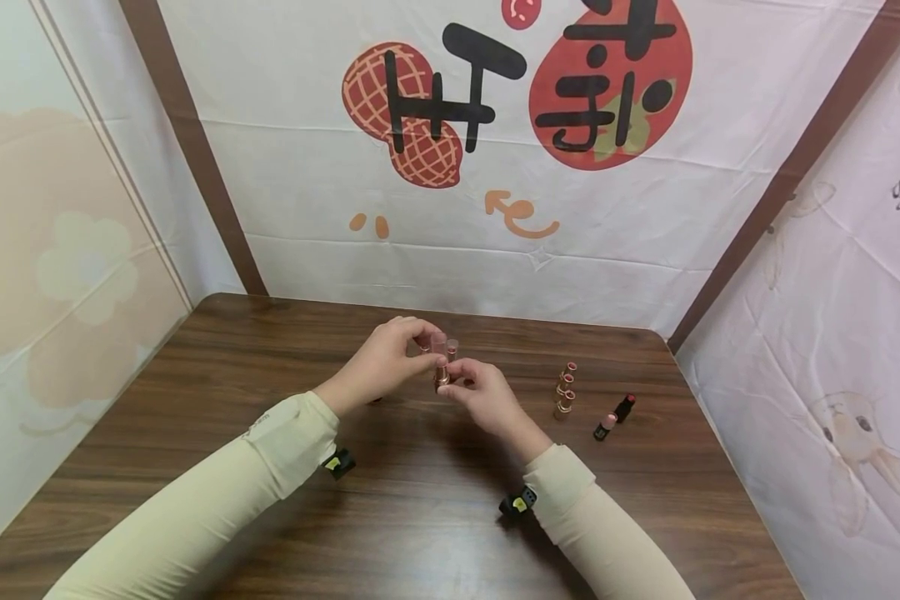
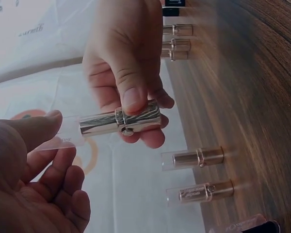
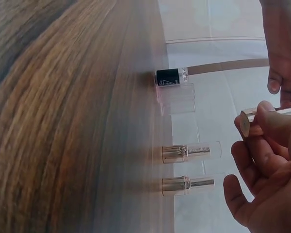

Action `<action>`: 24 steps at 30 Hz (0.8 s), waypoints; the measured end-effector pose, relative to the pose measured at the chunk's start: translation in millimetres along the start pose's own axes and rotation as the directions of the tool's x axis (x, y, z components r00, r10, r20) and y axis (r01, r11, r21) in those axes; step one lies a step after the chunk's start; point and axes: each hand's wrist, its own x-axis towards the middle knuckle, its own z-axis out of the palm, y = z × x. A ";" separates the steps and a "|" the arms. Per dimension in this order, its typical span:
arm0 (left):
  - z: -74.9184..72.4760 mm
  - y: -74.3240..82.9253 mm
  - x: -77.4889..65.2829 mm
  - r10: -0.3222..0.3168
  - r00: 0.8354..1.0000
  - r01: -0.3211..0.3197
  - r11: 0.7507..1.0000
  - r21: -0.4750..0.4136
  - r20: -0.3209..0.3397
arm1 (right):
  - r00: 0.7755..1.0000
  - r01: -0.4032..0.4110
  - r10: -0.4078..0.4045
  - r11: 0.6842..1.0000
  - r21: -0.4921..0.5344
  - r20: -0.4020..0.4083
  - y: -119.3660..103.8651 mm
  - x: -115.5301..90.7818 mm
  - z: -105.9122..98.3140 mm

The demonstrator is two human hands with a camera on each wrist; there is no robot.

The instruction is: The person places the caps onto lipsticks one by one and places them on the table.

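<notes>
In front of me my left hand (image 1: 382, 358) pinches a clear plastic cap (image 2: 65, 133) between thumb and fingers. My right hand (image 1: 491, 400) holds a gold lipstick tube (image 2: 121, 121) by its base, with the thumb pressed on its side. The cap's rim is right at the top end of the tube, in line with it. In the head view the tube stands upright above the table. Just behind the hands, two gold lipsticks (image 3: 186, 153) (image 2: 199, 192) with clear caps stand upright on the table.
Right of my hands stands a row of three uncapped gold lipsticks (image 1: 565, 400). Beyond them are a pink lipstick (image 1: 605, 426) and a red lipstick (image 1: 626, 407) with dark bases. Clear pinkish caps (image 3: 179, 99) stand beside a black-based piece (image 3: 167, 77). A printed cloth (image 1: 450, 258) hangs behind the table (image 1: 195, 392).
</notes>
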 end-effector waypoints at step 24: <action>5.0 0.4 -1.1 -0.031 0.998 0.033 0.999 -0.032 0.052 | 0.975 0.149 -0.178 0.968 -0.202 -0.135 0.3 -7.3 4.9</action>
